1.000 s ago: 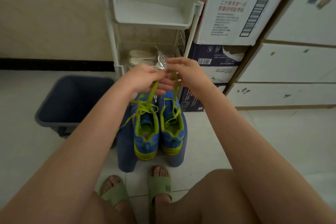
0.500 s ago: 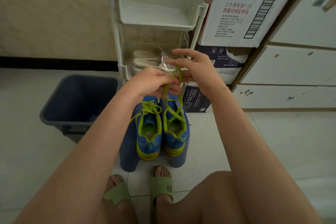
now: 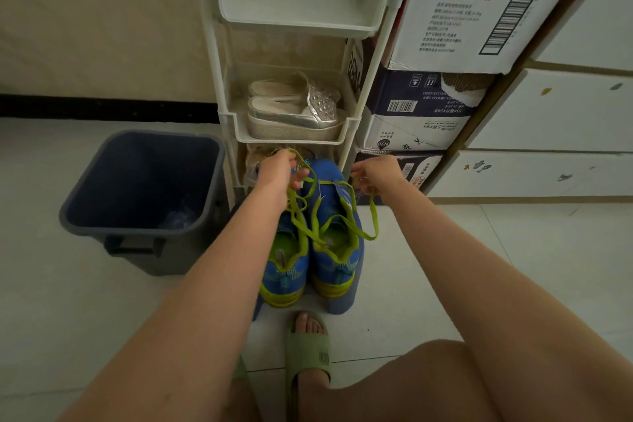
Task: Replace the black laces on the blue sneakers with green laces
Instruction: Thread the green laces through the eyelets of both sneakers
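A pair of blue mesh sneakers with yellow-green soles and collars stands side by side, heels toward the person, on a low blue plastic stool set on the pale tiled floor. Flat bright green laces run through the eyelets of both shoes and trail loosely over the tongues. The left hand is raised above the toe of the left shoe, its fingers curled round a bunch of green lace, with one end looping out over the knuckles. The right hand is held apart from it, above the right edge of the right shoe, and its fingers pinch another stretch of green lace, which hangs down in a long loop beside the stool. To the left of the stool stands a dark grey-blue plastic bin. Behind the shoes rises a white plastic tiered rack, and a pair of silver studded platform sandals lies on its middle shelf. To the right of the rack are stacked printed cardboard boxes. One foot in a pale green slide sandal rests on the floor just in front of the stool
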